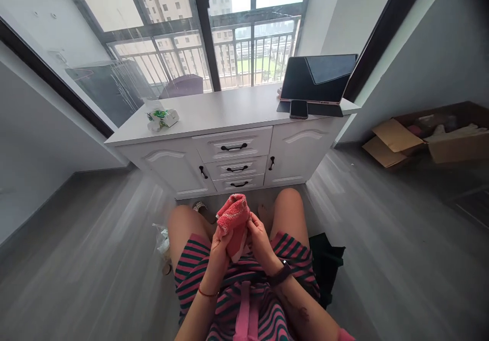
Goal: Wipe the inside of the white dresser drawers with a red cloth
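Above my lap I hold a red sock point(234, 216) with a fuzzy, turned-out cuff at the top and a smoother, paler part hanging below. My left hand point(219, 248) grips its lower left side, the thumb lying along the fabric. On the other side, my right hand point(260, 236) pinches the edge below the cuff between thumb and fingers. The fingertips behind the sock are hidden. Under both hands lies the striped pink and dark green clothing point(194, 254) over my thighs.
A white cabinet point(225, 109) stands ahead, bearing a tissue pack point(162, 119), a tablet point(319, 78) and a phone point(298, 109). An open cardboard box point(454, 145) sits at right. A plastic bag point(162, 241) and dark cloth point(326, 262) lie beside my legs.
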The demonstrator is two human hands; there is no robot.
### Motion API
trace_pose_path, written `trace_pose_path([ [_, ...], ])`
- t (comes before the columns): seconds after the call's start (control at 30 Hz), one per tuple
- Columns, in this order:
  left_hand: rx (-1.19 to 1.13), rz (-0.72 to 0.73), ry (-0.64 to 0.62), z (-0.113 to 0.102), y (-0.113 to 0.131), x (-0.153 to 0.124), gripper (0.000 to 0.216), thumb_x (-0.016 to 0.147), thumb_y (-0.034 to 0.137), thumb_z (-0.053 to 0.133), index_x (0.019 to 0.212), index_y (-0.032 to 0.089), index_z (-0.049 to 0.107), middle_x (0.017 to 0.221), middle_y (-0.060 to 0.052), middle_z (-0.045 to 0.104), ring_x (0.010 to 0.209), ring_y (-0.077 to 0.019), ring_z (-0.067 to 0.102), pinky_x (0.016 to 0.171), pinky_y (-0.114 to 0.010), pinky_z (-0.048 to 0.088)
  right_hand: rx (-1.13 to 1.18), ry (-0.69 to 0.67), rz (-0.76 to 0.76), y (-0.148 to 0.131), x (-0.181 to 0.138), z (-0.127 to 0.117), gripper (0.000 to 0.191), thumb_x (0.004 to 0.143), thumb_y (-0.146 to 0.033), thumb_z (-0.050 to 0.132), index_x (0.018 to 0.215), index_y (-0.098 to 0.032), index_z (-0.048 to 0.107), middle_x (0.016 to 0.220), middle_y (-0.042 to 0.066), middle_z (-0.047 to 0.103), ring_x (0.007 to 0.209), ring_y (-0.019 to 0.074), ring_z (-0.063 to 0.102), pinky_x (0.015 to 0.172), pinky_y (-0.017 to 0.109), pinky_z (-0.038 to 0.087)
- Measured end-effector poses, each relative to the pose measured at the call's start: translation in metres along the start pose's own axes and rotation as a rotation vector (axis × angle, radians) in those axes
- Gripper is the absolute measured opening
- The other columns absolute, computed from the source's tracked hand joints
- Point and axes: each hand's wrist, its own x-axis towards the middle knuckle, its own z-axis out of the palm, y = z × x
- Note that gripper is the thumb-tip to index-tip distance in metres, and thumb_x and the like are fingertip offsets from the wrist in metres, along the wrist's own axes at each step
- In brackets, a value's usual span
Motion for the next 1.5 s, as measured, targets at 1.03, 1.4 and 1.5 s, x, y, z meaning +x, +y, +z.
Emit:
trace_pose_path([
  [1.03, -0.129, -0.161, 0.41, -0.043, 0.014, 0.072, 0.04, 0.073, 0.02, 0.07, 0.112, 0.02, 0.061, 0.094, -0.008, 0.074, 0.08, -0.0242, 0.071, 0.078, -0.039, 0.057, -0.404, 0.035, -0.101, -0.001, 0.119, -0.015, 0.041, 0.073, -0.051, 0.065, 0.102, -0.022, 0.062, 0.102, 0.009, 0.068, 0.093, 0.0251, 0.063, 0.083, 0.039, 0.049],
  [1.4, -0.137, -0.241, 0.459, -0.051, 0.026, 0.082, 0.057, 0.074, 0.028, 0.068, 0.129, 0.023, 0.054, 0.103, -0.011, 0.072, 0.101, -0.0346, 0.065, 0.081, -0.049, 0.055, -1.081, -0.004, -0.593, -0.055, 0.296, 0.018, 0.035, 0.086, -0.027, 0.047, 0.119, -0.017, 0.052, 0.121, 0.012, 0.053, 0.081, 0.0155, 0.058, 0.077, 0.032, 0.048],
  [1.5, -0.172, -0.258, 0.482, -0.053, 0.028, 0.086, 0.056, 0.075, 0.029, 0.066, 0.13, 0.025, 0.054, 0.104, -0.009, 0.073, 0.107, -0.0337, 0.062, 0.085, -0.048, 0.054, -1.269, -0.016, -0.625, -0.045, 0.308, 0.024, 0.036, 0.087, -0.023, 0.046, 0.122, -0.015, 0.05, 0.122, 0.014, 0.049, 0.082, 0.0172, 0.057, 0.075, 0.033, 0.048],
])
